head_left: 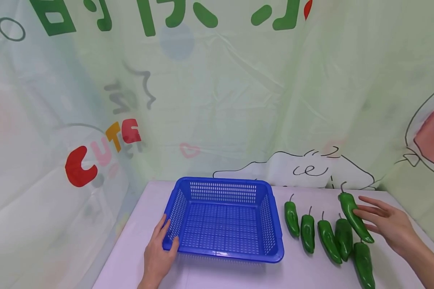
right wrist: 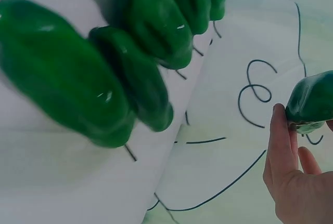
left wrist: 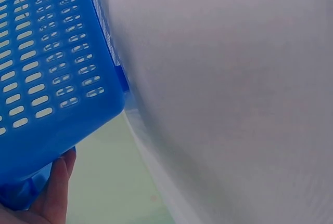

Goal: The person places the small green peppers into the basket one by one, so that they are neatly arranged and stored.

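A blue plastic basket (head_left: 277, 237) with slotted walls stands on the table, and nothing lies in it. My left hand (head_left: 158, 253) grips its rim at the near left corner, the thumb on the inner side; in the left wrist view the fingers (left wrist: 58, 185) bend round the rim. To the right of the basket, my right hand (head_left: 392, 225) pinches a green pepper (head_left: 351, 214) above the others, stem end up. The right wrist view has the held pepper (right wrist: 312, 99) at its right edge, partly cut off. Several more green peppers (head_left: 308, 234) lie below and left of that hand.
The pale table (head_left: 199, 275) ends against a printed cloth backdrop (head_left: 217, 100) at the back. More cloth hangs at the left and right sides. One pepper (head_left: 363, 263) lies nearest the front, beneath the held one.
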`<state>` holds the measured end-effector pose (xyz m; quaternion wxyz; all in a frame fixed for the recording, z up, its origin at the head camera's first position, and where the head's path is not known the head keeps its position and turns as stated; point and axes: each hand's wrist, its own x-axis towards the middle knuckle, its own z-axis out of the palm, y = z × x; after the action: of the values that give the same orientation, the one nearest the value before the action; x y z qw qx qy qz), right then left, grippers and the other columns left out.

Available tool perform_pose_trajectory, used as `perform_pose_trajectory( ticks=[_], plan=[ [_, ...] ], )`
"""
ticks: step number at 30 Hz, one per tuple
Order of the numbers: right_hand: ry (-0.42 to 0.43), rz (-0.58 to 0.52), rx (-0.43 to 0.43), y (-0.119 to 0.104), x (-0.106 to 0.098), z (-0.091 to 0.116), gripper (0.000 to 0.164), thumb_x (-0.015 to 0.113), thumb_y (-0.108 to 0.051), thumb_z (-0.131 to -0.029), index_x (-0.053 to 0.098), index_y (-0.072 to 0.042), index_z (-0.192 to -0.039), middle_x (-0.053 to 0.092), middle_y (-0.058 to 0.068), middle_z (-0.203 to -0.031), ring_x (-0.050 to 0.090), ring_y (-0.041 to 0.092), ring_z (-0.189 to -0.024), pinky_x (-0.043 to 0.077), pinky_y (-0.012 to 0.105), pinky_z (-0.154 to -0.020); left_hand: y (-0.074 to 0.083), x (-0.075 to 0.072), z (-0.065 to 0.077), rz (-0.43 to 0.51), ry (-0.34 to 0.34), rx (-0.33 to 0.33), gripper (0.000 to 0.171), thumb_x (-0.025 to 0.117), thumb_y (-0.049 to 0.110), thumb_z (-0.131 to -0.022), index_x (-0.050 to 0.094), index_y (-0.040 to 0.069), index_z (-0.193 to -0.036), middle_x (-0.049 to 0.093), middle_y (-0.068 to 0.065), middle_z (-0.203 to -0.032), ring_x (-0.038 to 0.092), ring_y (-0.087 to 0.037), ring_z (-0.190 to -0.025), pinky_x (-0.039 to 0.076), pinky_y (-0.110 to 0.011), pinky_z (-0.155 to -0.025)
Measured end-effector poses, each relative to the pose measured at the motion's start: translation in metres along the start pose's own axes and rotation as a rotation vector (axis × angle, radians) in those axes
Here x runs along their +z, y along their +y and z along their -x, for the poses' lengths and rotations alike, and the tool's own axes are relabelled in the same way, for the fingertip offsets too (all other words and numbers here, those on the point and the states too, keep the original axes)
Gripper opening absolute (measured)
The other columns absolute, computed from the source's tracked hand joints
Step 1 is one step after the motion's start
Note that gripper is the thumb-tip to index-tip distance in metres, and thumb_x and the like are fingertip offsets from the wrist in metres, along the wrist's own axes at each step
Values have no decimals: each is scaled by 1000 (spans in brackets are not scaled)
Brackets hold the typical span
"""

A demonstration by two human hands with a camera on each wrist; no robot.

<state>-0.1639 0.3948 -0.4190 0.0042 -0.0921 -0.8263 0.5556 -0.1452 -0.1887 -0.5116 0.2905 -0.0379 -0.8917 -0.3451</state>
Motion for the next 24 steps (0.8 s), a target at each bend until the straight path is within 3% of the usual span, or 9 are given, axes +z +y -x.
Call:
perform_pose_trajectory(
  ticks=[7, 14, 24],
  plan=[
    [3, -47, -33, -15, 17, 1, 37, 66, -28, -95, 52, -37, -127, 58, -30, -90, 66, -4, -81, 57, 23, -69, 0, 1, 1, 12, -3, 6, 56, 74, 11, -81, 59, -2, -133, 51, -9, -147, 53, -35, -127, 51, -54, -90],
    [19, -30, -80, -35, 45, -7, 61, 65, -30, -95, 43, -4, -146, 58, -25, -93, 65, -4, -82, 56, 21, -70, -3, -2, -1, 6, 5, 1, 57, 76, 12, -80, 59, -2, -133, 50, -9, -147, 53, -35, -128, 50, -55, -91],
    [-16, -71, -65, -50, 63, -14, 68, 68, -34, -93, 40, -5, -149, 56, -19, -100, 66, -2, -87, 56, 22, -74, 1, 1, 0, 15, 24, 30, 55, 75, 10, -79, 60, -4, -131, 52, -12, -145, 54, -36, -126, 51, -55, -89]
  ],
)
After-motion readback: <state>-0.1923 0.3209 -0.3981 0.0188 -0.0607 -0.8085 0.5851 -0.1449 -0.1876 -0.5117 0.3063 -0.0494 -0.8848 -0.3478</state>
